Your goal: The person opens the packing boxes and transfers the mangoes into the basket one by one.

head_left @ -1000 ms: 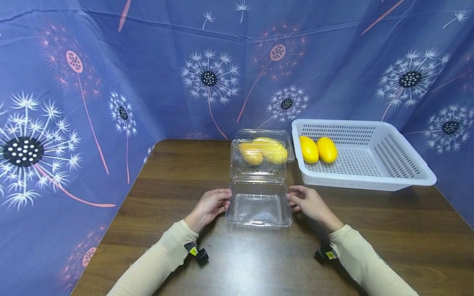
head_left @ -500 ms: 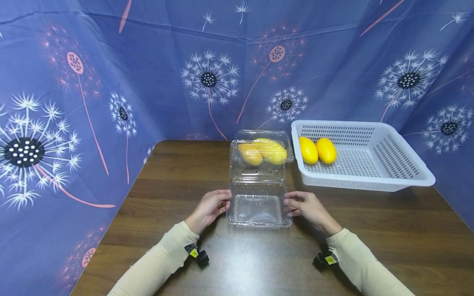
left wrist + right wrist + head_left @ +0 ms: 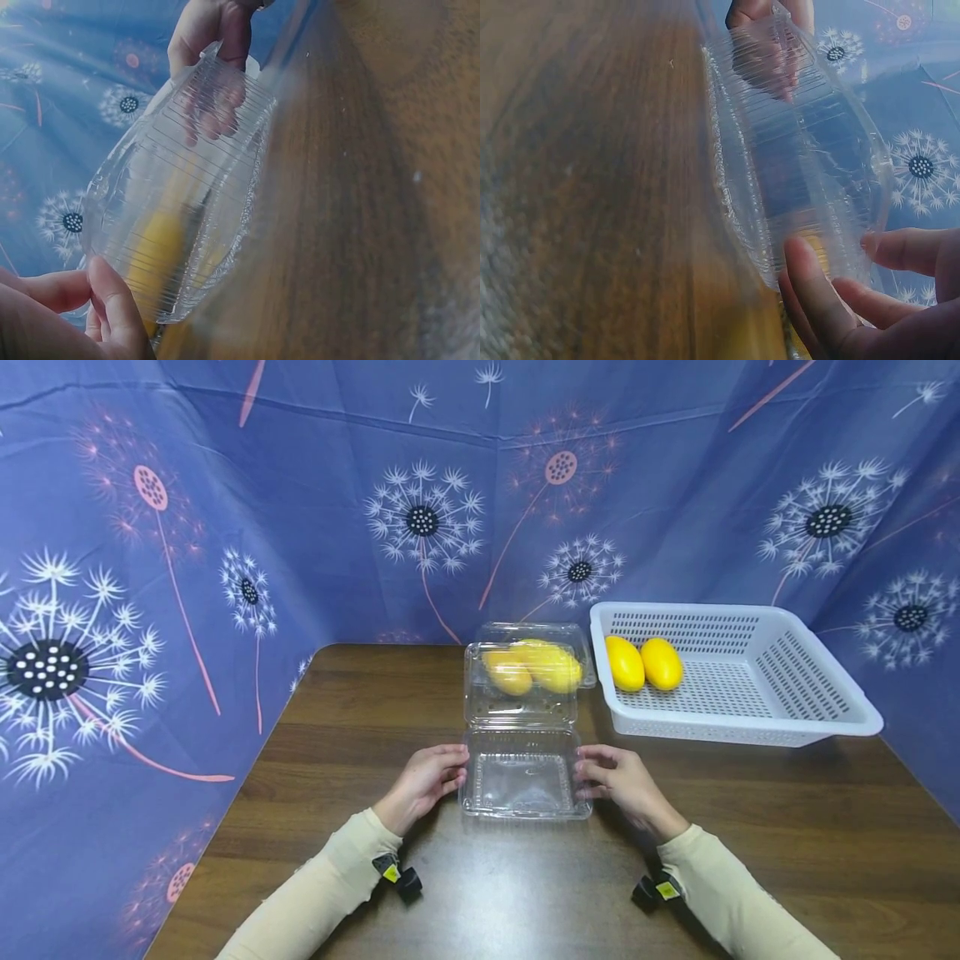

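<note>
An opened clear plastic clamshell container point(image 3: 523, 783) lies in the middle of the table in the head view, its lid point(image 3: 521, 714) folded back on the far side. My left hand point(image 3: 426, 779) pinches the left rim between thumb and fingers, as the left wrist view shows. On the opposite side my right hand point(image 3: 621, 783) grips the wall, thumb point(image 3: 810, 277) against the ribbed side in the right wrist view. Nothing lies inside the near half. Several yellow mangoes point(image 3: 555, 668) show through the raised lid, in a second clear container point(image 3: 588, 672) behind.
At the back right a white slotted plastic basket point(image 3: 750, 727) holds two yellow mangoes point(image 3: 662, 664) at its left end. Its left edge stands right by the rear container. A blue dandelion-print cloth point(image 3: 315, 485) hangs behind the brown wooden table point(image 3: 337, 710).
My right hand has shifted slightly left and toward me along the container's right side. My left hand stays at the left rim, and the mangoes have not moved.
</note>
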Demonstrator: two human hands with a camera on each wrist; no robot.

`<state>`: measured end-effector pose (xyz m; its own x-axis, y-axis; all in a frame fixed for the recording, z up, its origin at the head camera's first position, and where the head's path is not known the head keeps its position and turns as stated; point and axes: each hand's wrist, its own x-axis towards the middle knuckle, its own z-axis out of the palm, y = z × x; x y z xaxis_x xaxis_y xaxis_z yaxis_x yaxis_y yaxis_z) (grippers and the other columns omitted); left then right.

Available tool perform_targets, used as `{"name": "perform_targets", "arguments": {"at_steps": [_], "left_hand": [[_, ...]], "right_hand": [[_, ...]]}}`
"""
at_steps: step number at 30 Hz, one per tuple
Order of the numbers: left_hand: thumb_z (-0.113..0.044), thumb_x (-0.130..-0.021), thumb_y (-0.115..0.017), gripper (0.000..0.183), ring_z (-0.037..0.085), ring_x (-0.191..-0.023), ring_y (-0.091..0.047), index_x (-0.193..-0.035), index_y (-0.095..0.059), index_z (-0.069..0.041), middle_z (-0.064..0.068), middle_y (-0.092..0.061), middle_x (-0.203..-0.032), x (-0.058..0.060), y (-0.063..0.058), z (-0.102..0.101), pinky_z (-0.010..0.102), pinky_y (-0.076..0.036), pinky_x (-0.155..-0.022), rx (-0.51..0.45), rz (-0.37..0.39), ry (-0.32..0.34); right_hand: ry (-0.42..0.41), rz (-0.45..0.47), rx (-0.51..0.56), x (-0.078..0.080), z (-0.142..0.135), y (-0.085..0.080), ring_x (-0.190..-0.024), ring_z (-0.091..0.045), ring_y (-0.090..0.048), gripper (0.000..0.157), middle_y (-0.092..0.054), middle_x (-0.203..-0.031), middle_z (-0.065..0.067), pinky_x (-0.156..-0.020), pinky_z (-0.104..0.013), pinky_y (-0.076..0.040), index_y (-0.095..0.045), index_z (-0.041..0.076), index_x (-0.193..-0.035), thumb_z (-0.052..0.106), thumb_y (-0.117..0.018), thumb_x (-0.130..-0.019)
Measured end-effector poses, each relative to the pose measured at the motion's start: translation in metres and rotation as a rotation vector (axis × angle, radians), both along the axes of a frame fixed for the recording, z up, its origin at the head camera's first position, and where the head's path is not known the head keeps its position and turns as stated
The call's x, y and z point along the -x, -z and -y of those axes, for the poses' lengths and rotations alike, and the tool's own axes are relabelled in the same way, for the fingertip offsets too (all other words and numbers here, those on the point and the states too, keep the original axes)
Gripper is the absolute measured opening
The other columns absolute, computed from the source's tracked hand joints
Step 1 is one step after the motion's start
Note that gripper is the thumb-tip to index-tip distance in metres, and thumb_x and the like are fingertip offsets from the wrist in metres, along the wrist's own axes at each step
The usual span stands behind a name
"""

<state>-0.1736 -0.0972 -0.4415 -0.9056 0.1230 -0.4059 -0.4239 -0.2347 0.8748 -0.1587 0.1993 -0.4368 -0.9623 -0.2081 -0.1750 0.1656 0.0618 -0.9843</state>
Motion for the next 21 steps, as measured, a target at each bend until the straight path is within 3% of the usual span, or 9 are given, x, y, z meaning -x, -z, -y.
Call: {"name": "perform_targets", "arguments": {"at_steps": [12, 21], "left_hand": [[0.000, -0.091, -0.057, 0.030, 0.006, -0.067, -0.056, -0.120, -0.053, 0.009, -0.003, -0.060, -0.081, 0.000, -0.011, 0.008, 0.017, -0.051, -0.064, 0.009, -0.033, 0.027], [-0.001, -0.094, -0.055, 0.020, 0.006, -0.068, -0.055, -0.113, -0.053, 0.002, -0.005, -0.059, -0.080, 0.007, -0.022, 0.020, 0.019, -0.051, -0.066, 0.000, -0.046, 0.062]], "right_hand": [[0.017, -0.020, -0.007, 0.001, 0.004, -0.006, -0.082, -0.010, -0.063, 0.044, -0.063, -0.097, -0.008, -0.075, -0.034, -0.061, -0.042, -0.018, -0.133, -0.003, -0.054, -0.093], [0.009, -0.026, -0.023, 0.005, 0.011, -0.016, -0.084, -0.009, -0.063, 0.043, -0.062, -0.100, -0.007, -0.076, -0.033, -0.061, -0.044, -0.015, -0.133, 0.001, -0.055, -0.095]]}}
